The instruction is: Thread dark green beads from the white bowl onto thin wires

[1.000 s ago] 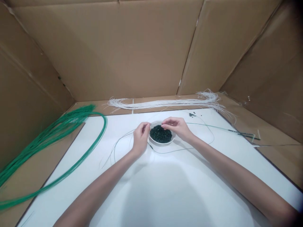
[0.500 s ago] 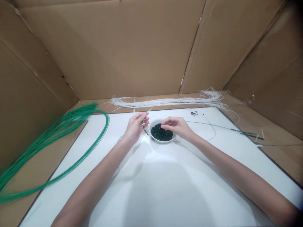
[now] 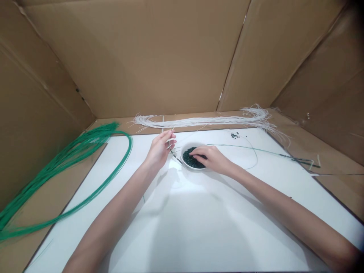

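Observation:
A white bowl point(image 3: 186, 146) full of small dark green beads point(image 3: 195, 162) stands on the white board. To its left my left hand point(image 3: 160, 147) is raised, thumb and fingers pinching a thin string point(image 3: 170, 146) near its tip. Several dark beads point(image 3: 176, 158) are threaded on this string, which hangs down toward the bowl's left side. My right hand point(image 3: 212, 157) reaches into the bowl from the right, its fingertips together at the beads. Whether a bead sits between those fingertips is too small to tell.
A bundle of green strands point(image 3: 105, 182) curves along the left side. White strands point(image 3: 199, 122) lie across the back. Loose beads point(image 3: 235, 135) are scattered behind the bowl, and beaded strings point(image 3: 301, 160) lie at the right edge. Cardboard walls point(image 3: 159, 57) surround the white board point(image 3: 199, 235).
My right hand has lowered into the beads in the bowl. My left hand has shifted slightly left and up, still pinching the string.

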Action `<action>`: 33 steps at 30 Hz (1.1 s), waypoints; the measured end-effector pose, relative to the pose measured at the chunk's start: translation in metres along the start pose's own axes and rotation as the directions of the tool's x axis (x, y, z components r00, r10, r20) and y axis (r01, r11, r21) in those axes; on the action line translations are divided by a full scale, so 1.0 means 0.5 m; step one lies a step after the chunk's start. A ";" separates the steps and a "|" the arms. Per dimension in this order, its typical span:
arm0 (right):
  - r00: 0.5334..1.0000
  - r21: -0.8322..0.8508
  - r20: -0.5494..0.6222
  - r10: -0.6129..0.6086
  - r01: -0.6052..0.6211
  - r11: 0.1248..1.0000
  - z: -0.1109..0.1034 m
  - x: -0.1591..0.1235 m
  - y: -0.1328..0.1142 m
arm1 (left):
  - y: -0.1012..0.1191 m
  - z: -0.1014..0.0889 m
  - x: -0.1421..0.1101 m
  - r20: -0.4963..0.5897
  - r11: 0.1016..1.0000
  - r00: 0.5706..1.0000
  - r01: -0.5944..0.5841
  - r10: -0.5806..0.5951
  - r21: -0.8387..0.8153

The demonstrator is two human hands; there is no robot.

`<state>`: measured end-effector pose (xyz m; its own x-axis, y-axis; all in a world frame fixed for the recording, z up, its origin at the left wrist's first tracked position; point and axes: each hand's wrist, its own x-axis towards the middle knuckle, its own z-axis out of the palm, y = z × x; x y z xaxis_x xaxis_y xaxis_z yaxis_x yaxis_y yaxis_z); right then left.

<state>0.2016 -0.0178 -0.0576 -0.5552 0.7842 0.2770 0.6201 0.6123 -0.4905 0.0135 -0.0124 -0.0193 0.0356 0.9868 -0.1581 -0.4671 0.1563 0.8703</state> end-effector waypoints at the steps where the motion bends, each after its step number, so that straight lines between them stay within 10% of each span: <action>1: 0.999 0.048 -0.042 0.014 -0.012 0.999 0.001 0.001 -0.008 | 0.005 0.002 -0.003 0.001 1.000 1.000 -0.003 0.004 -0.028; 5: 0.993 0.436 -0.049 0.111 -0.079 0.897 0.017 0.018 -0.043 | 0.035 0.008 -0.017 0.022 0.991 1.000 -0.012 0.015 -0.131; 8: 0.978 0.743 0.134 0.160 -0.206 0.637 0.024 0.034 -0.067 | 0.056 0.010 -0.025 0.008 0.981 0.999 -0.036 0.039 -0.189; 15: 0.895 0.881 0.397 0.202 -0.433 0.189 0.011 0.033 -0.095 | 0.075 0.008 -0.025 -0.050 0.966 0.997 -0.077 0.066 -0.245; 33: 0.874 0.872 0.433 0.221 -0.468 0.142 0.029 0.032 -0.093 | 0.067 0.018 -0.035 -0.002 0.970 0.998 -0.062 0.063 -0.237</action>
<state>0.1559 -0.0350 -0.0424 -0.5882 0.7770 -0.2244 -0.1352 -0.3680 -0.9199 0.0051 -0.0243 0.0166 0.0044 0.9946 -0.1033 -0.6644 0.0801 0.7431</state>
